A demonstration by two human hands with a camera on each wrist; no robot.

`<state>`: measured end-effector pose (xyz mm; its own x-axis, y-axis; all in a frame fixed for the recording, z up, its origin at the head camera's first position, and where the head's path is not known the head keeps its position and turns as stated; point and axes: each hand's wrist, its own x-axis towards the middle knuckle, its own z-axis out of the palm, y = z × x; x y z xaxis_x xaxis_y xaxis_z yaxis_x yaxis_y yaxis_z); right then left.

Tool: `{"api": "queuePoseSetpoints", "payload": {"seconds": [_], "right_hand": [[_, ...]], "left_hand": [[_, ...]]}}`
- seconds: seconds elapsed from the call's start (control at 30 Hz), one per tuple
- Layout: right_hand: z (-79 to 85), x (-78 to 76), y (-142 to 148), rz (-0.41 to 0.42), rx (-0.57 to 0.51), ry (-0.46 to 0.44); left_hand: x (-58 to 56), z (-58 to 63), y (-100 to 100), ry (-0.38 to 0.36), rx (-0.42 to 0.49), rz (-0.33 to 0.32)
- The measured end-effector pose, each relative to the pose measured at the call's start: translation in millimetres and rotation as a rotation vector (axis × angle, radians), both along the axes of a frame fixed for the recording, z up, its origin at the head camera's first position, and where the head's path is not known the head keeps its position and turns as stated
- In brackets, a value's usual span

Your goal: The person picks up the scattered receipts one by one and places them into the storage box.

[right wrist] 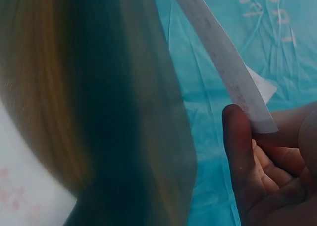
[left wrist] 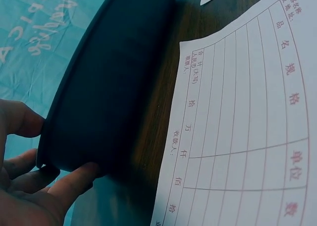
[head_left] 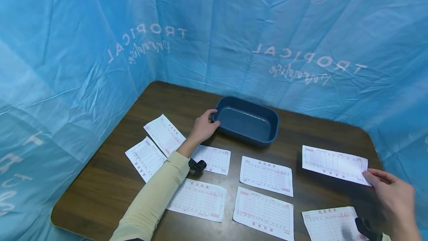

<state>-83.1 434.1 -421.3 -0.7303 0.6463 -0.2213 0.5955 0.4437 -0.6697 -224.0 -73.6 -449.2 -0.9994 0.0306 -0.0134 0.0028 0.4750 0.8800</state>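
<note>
A dark blue rectangular basin (head_left: 245, 120) stands at the back of the table. My left hand (head_left: 204, 126) grips its left end, the thumb and fingers at the rim in the left wrist view, where the basin's side wall (left wrist: 104, 77) fills the upper left. At the right, my right hand (head_left: 392, 192) pinches one end of a printed receipt slip (head_left: 334, 163) between thumb and fingers. The slip is held up over the table, and in the right wrist view the slip (right wrist: 228, 62) shows nearly edge-on.
Several more receipt slips lie on the brown wooden table (head_left: 97, 181): slips at the left (head_left: 164, 133), in the middle (head_left: 266, 176) and front right (head_left: 334, 224). The left forearm passes over some of them. A blue printed cloth (head_left: 214, 29) hangs behind the table.
</note>
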Motion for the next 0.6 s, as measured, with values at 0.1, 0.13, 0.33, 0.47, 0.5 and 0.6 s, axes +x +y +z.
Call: {"api": "queuePoseSetpoints", "payload": {"seconds": [0.1, 0.13, 0.33, 0.47, 0.5, 0.6], "right_hand": [[2.9, -6.0, -8.0, -0.008, -0.031, 0.041], [3.1, -7.9, -11.1, -0.006, -0.042, 0.055], [4.7, -20.5, -27.3, 0.029, -0.115, 0.084], [8.1, -26.7, -31.4, 0.024, -0.153, 0.099], [8.8, -28.1, -32.0, 0.019, -0.168, 0.113], [10.1, -32.5, -34.7, 0.016, -0.200, 0.144]], "left_hand": [[0.6, -0.1, -3.1, -0.001, 0.002, 0.006], [0.7, -0.3, -3.9, 0.001, -0.001, 0.007], [2.4, -1.2, -5.8, -0.005, -0.021, 0.008], [2.9, -0.6, -4.1, -0.004, -0.022, -0.016], [2.9, -0.4, -3.7, -0.003, -0.024, -0.023], [2.7, -0.3, -3.4, -0.007, -0.021, -0.037]]}}
